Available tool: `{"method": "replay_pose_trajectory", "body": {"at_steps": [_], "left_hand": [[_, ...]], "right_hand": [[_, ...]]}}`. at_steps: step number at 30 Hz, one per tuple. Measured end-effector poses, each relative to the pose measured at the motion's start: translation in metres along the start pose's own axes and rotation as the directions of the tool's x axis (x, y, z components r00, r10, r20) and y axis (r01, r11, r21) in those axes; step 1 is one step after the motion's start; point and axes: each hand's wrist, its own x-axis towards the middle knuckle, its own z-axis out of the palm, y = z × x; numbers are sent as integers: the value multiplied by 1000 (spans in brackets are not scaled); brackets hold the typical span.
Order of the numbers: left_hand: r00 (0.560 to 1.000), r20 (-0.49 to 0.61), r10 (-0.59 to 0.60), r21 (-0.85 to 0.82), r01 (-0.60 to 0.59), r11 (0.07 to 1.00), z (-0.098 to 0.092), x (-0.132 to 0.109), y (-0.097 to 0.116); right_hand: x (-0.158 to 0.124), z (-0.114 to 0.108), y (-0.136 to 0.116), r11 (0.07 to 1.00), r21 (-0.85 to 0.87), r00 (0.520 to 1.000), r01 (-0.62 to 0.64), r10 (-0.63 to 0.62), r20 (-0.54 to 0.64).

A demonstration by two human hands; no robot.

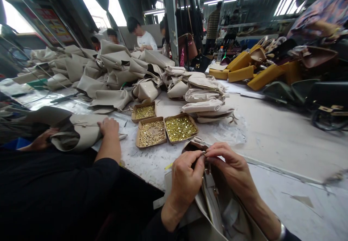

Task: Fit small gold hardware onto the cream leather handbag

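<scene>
In the lower middle of the head view lies a beige handbag [210, 197] with its mouth apart, showing a zip and pale lining. My left hand [185, 179] is closed, thumb and forefinger pinching the bag's upper edge near a small strap end. Against those fingertips, my right hand [231, 168] pinches the same spot; any small part between the fingers is hidden. Just beyond sit three shallow cardboard trays: one of shiny gold pieces [181, 127], one of small gold studs [151, 132], and a smaller one of gold pieces [144, 111].
To the left, a co-worker's hands hold another beige bag [84, 128]. Beige bag pieces [108, 66] are heaped across the back, beside stacked soft beige bags [205, 92]. Mustard-yellow bags [241, 66] and dark bags [290, 92] lie at the right. A pillar [171, 19] rises behind.
</scene>
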Motion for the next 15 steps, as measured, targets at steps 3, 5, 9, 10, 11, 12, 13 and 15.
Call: {"method": "replay_pose_trajectory", "body": {"at_steps": [3, 5, 9, 10, 11, 12, 13, 15], "left_hand": [[1000, 0, 17, -9, -17, 1000, 0, 0, 0], [1000, 7, 17, -12, -17, 1000, 0, 1, 0], [1000, 16, 6, -14, -6, 1000, 1, 1, -1], [1000, 19, 5, -14, -5, 1000, 1, 1, -1], [1000, 21, 5, -13, -4, 1000, 1, 1, 0], [1000, 23, 4, -13, -4, 1000, 1, 0, 0], [1000, 22, 5, -13, -4, 1000, 1, 0, 0], [1000, 18, 9, -11, -9, 1000, 1, -1, 0]], "right_hand": [[0, 1, 3, 997, 75, 999, -35, 36, -20], [0, 2, 4, 993, 104, 998, -51, 54, -26], [0, 2, 3, 990, 124, 997, -71, 76, -29], [0, 2, 3, 989, 127, 996, -76, 81, -30], [-1, 2, 3, 988, 130, 996, -82, 87, -31], [-1, 2, 3, 987, 134, 995, -87, 92, -30], [-1, 3, 3, 986, 137, 995, -90, 95, -29], [0, 3, 2, 985, 145, 995, -90, 95, -29]]}}
